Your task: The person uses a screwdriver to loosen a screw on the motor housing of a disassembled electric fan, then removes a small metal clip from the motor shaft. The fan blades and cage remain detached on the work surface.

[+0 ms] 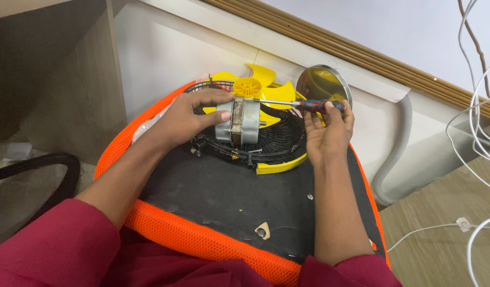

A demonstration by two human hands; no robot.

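Note:
My left hand (189,114) grips a grey metal fan motor (237,123) that rests on a black wire fan grille (277,141). A yellow fan blade (258,85) lies behind the motor. My right hand (327,133) holds a screwdriver (303,104) with a red and black handle. Its thin shaft runs left, and the tip meets the top of the motor near the yellow blade hub. All of this sits on an upturned chair seat (223,191), black underneath with an orange mesh edge, resting across my lap.
A shiny round metal cap (324,82) leans on the white wall behind the grille. A grey corrugated hose (396,149) hangs at the right. White cables (473,133) trail over the wooden floor. A wooden cabinet (59,74) stands at left, beside a black chair armrest (37,165).

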